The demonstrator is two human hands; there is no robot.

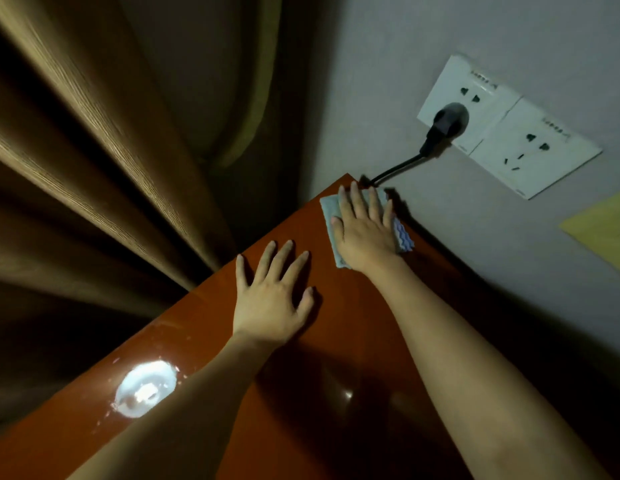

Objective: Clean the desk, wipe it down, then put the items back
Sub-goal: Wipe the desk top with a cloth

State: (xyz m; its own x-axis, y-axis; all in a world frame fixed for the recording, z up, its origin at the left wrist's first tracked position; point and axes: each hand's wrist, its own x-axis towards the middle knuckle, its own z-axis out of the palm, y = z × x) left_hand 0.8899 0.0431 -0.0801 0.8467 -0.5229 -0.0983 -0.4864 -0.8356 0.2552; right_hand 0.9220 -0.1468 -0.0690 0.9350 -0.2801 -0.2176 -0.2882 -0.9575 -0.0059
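The glossy reddish-brown desk top [204, 341] fills the lower middle of the head view, its far corner against the wall. My right hand [365, 230] lies flat with straight fingers on a folded pale blue cloth [328, 206] at that far corner, pressing it onto the desk. A wavy purple-and-blue edge of the cloth sticks out to the right of the hand. My left hand [272, 296] rests flat on the bare desk a little nearer to me, fingers spread, holding nothing.
A white double wall socket [530, 147] sits on the grey wall, with a black plug [445, 124] whose cable runs down behind the desk corner. Brown curtains [93, 150] hang to the left of the desk. A yellow sheet [603, 230] is stuck to the wall at right.
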